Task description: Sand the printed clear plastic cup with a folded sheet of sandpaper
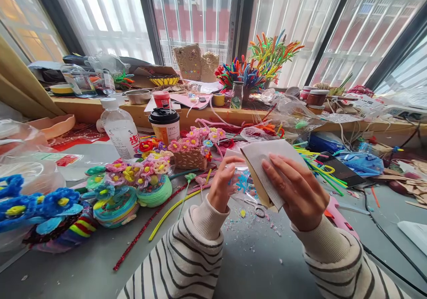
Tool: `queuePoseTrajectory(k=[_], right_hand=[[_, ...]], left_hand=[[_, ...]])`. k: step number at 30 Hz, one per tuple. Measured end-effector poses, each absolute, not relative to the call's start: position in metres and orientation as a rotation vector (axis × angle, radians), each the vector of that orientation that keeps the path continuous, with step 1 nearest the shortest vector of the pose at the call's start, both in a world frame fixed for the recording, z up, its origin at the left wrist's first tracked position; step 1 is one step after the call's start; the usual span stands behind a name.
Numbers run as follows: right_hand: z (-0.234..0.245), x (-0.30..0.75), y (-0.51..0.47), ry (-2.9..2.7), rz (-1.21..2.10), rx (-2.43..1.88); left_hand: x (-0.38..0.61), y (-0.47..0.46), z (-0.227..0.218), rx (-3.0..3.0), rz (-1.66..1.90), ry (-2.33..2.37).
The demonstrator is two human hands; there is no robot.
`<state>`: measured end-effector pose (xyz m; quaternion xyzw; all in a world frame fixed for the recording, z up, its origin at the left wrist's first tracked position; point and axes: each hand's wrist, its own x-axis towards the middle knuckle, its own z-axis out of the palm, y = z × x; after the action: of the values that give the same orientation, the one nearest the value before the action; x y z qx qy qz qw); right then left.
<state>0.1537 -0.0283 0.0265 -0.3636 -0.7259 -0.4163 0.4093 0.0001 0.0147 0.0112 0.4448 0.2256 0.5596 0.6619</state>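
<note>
My right hand [295, 191] is wrapped around a folded white and tan card [267, 159], fingers lying across its face, holding it above the grey table [253, 263]. My left hand [224, 185] is closed on a clear plastic packet with blue pieces inside [240, 181], right next to the card's left edge. Small scissors [255, 205] lie on the table just under both hands. Both sleeves are striped black and white.
Pipe-cleaner flower baskets [133, 187] crowd the left, with blue flowers [40, 205] at the far left. A water bottle [118, 127] and lidded paper cup [165, 124] stand behind. Loose pipe cleaners [320, 170], a black phone [340, 167] and cables [383, 232] lie right. A cluttered wooden ledge [207, 112] runs below the windows.
</note>
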Motion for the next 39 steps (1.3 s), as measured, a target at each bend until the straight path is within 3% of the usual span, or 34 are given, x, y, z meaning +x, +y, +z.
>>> queuePoseTrajectory(k=[20,39], right_hand=[[0.0249,0.1535,-0.0265,-1.809,-0.992,-0.96],[0.0244,0.1505,-0.0283,-1.846,-0.876,-0.896]], left_hand=[[0.0003,0.0132,0.0167,0.881,1.188,0.439],[-0.0002,0.0138,0.0154,0.914,1.339,0.56]])
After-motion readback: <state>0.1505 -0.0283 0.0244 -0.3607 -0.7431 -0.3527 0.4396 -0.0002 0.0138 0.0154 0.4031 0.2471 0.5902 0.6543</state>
